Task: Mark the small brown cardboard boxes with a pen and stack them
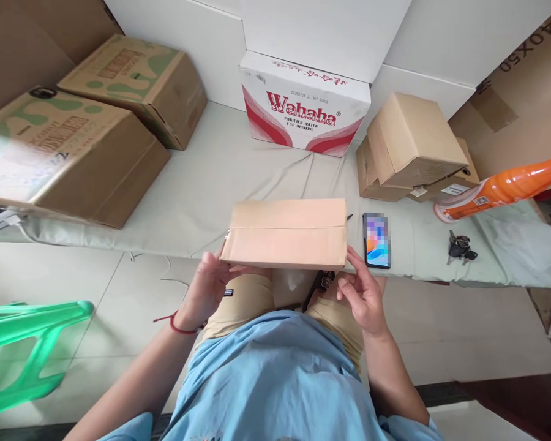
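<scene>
A plain closed cardboard box [284, 245] is at the near edge of the covered table, its front overhanging toward my lap. My left hand [213, 278] holds its lower left corner, with the thumb at the side and the fingers reaching underneath. At the right corner, my right hand [360, 291] grips the box's edge with its extended fingertips; the other fingers are curled and the thumb is apart. The underside of the box is hidden. Just right of it lies a smartphone [377, 241], screen up. A dark pointed tip [349, 216] pokes out behind the box.
A white-and-red water carton [305, 107] stands at the back. Two printed cartons [96, 159] are on the left, stacked brown boxes [417, 141] on the right. Nearby are an orange bottle [500, 190], keys [461, 246] and clear plastic [528, 242]. A green stool [37, 343] is at left.
</scene>
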Available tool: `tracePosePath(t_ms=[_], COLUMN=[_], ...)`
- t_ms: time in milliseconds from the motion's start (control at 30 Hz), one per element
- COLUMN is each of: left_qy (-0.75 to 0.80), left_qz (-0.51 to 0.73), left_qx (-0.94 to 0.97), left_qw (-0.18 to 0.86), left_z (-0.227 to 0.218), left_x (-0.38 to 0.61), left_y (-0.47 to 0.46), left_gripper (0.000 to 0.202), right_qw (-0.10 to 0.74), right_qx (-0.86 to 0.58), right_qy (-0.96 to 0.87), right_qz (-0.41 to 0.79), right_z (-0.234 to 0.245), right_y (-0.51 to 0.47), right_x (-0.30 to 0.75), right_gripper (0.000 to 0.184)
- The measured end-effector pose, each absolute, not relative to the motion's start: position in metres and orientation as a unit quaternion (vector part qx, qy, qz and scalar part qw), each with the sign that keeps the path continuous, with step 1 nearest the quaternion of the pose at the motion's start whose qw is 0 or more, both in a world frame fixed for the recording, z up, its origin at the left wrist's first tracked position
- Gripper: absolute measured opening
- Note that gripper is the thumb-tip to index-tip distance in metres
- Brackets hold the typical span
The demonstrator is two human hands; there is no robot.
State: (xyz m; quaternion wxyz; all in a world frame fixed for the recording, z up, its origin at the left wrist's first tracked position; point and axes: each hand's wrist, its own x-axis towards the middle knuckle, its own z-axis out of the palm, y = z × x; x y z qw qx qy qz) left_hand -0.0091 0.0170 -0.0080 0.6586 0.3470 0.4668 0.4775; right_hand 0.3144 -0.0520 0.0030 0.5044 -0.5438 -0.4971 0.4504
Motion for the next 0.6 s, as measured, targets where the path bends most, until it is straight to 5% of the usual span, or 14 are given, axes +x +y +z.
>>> tracePosePath(t_ms=[67,200,400,600], left_qy=[0.461,0.492,0.494,0.447], left_qz=[0.477,0.477,0.501,0.447], left_qx=[0.311,0.245,0.295,0.401], left_qw=[0.681,0.686,0.646,0.663], left_z=[-0.003,0.004,-0.007,-0.017], left_x=[-0.012,-0.007,-0.006,-0.015], left_y=[0.022,0.024,0.005,-0.011], left_gripper=[0.078,0.067,0.069,0.065], right_qw=[0.487,0.469,0.518,0.593], right_qx=[-0.520,-0.494,-0.528,-0.554], right_qy=[-0.564,-0.640,-0.544,-0.405], right_qz=[0.417,0.356,0.398,0.422], right_z=[0.015,0.028,0.030,0.030], right_y=[-0.054,-0.056,-0.057,-0.056], right_x=[0.306,0.286,0.292,0.315], right_gripper=[0.061,0.074,0.047,0.050])
